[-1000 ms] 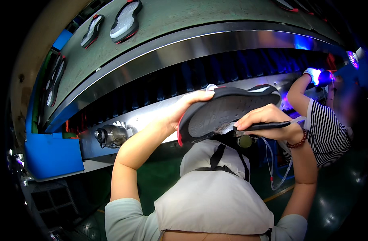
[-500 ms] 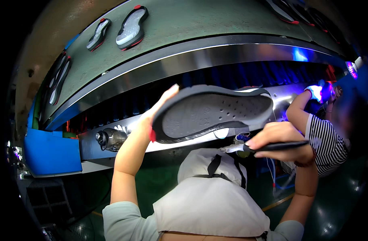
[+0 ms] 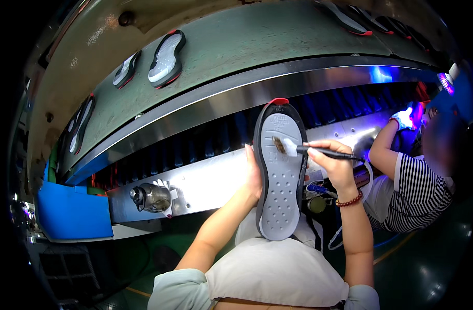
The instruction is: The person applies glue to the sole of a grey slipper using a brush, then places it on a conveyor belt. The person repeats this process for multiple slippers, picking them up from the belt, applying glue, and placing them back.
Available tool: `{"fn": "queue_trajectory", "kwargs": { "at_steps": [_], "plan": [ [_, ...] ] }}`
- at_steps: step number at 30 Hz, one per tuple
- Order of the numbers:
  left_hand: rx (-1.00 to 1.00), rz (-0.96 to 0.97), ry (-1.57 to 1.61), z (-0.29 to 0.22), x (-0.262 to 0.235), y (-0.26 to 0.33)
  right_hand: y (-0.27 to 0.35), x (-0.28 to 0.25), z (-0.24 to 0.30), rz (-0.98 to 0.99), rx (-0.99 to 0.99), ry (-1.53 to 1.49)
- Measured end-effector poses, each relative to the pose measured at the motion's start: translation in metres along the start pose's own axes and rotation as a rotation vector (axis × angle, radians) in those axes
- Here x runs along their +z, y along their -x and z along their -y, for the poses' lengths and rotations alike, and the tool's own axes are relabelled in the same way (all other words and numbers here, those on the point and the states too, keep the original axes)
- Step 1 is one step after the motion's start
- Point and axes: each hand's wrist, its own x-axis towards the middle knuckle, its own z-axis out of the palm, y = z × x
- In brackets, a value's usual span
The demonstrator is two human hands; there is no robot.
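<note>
A shoe sole stands nearly upright in front of my body, its grey dimpled inner face toward me. The black rim ends in a red tip at the top. My left hand grips the sole by its left edge, with fingers wrapped behind it and fingertips showing at the right edge. In my right hand is a brush with a black handle and a pale ferrule. The brown bristles rest on the upper part of the sole's inner face. A red bead bracelet circles my right wrist.
Beyond a metal rail, several soles, one a grey-and-black sole, lie on a green conveyor belt. A dark bottle stands on the metal ledge at left. At right, a co-worker in a striped shirt works under purple light.
The sole has turned from lying sideways to upright. My right hand has moved left and up, bringing the brush from below the sole onto its inner face.
</note>
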Motion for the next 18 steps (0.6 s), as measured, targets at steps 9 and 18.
{"fn": "queue_trajectory", "kwargs": {
  "at_steps": [9, 18],
  "plan": [
    [0.21, -0.28, -0.031, 0.013, -0.016, -0.008, -0.004, 0.039, -0.005, -0.066, -0.622, 0.633],
    [0.168, -0.054, -0.109, -0.019, -0.009, 0.016, 0.041, 0.013, 0.013, 0.525, -0.222, 0.318]
  ]
}}
